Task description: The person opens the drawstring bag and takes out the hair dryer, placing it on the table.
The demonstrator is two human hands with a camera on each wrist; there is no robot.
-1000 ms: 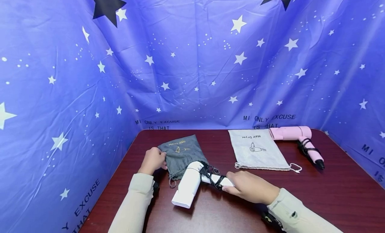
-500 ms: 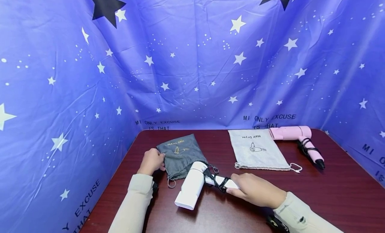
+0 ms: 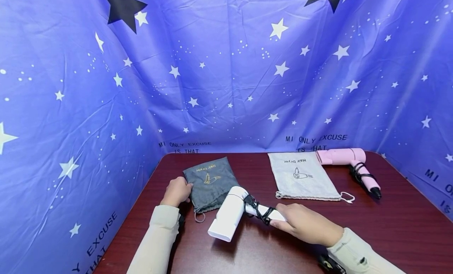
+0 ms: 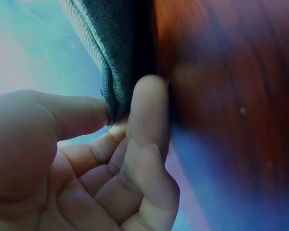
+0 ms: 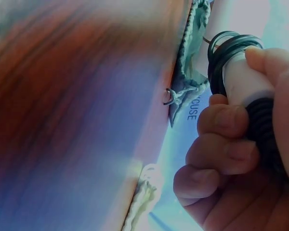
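My left hand (image 3: 178, 190) pinches the left edge of a dark grey drawstring bag (image 3: 209, 183), which carries gold "Hair Dryer" lettering and lies on the table. In the left wrist view, the bag's stitched edge (image 4: 114, 89) sits between thumb and fingers. Curled round the handle of a white hair dryer (image 3: 226, 217) is my right hand (image 3: 308, 225). Black cord (image 3: 262, 214) is wound about that handle, and the nozzle points down toward the front. The dryer's rear end overlaps the bag's mouth corner in the head view. Coiled cord and white handle (image 5: 248, 82) show in the right wrist view.
A light grey drawstring bag (image 3: 302, 177) lies flat at the back right. Beside it rests a pink hair dryer (image 3: 343, 156) with its cord wrapped round the handle. Blue star-printed cloth (image 3: 226, 89) hangs behind and on both sides of the dark red table (image 3: 247, 170).
The right hand has drawn the white hair dryer rightward, away from the dark bag's mouth. The dark bag has shifted slightly left and looks flatter, with the left hand still on its edge.
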